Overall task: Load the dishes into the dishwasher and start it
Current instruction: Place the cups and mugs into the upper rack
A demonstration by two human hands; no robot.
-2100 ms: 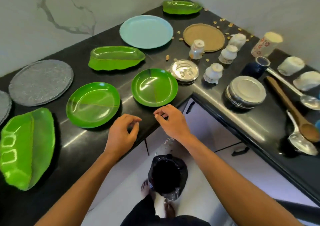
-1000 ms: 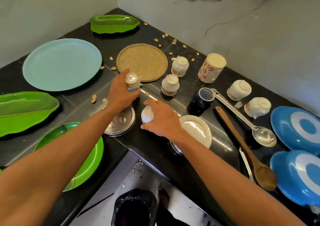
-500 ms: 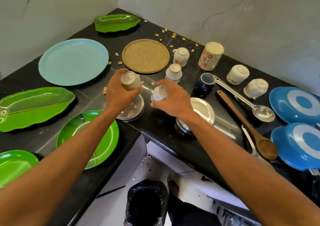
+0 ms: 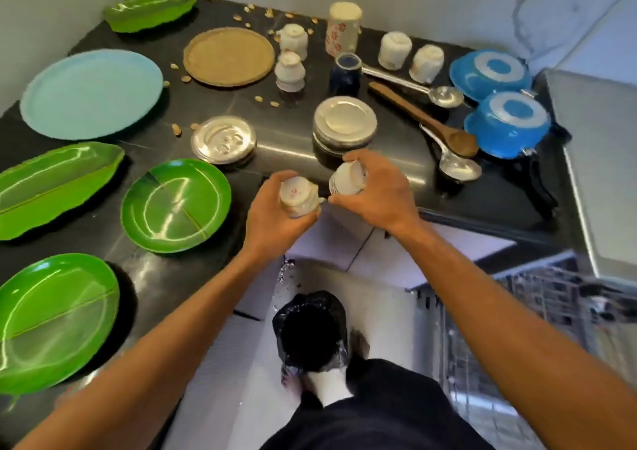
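Observation:
My left hand [image 4: 272,218] grips a small white cup [image 4: 298,196] held bottom-up above the counter's inner corner. Close beside it, my right hand [image 4: 377,194] grips a second white cup [image 4: 346,179]. More white cups [image 4: 394,49] stand upside down at the back of the black counter [image 4: 286,142]. Two steel plates [image 4: 224,139] and a steel stack [image 4: 344,122] lie just beyond my hands. The dishwasher's wire rack [image 4: 537,298] shows at the lower right, pulled out.
Green plates [image 4: 175,204] and leaf trays [image 4: 55,184] cover the left counter, with a light blue plate [image 4: 91,94] and brown round plate [image 4: 229,56] behind. Blue bowls [image 4: 506,125], spoons and a wooden ladle [image 4: 424,118] lie right. A black-lined bin [image 4: 310,332] stands below.
Both hands lifted a cup each off the counter and drew them back toward me, past the counter's edge. My view turned right, bringing the dishwasher rack into sight.

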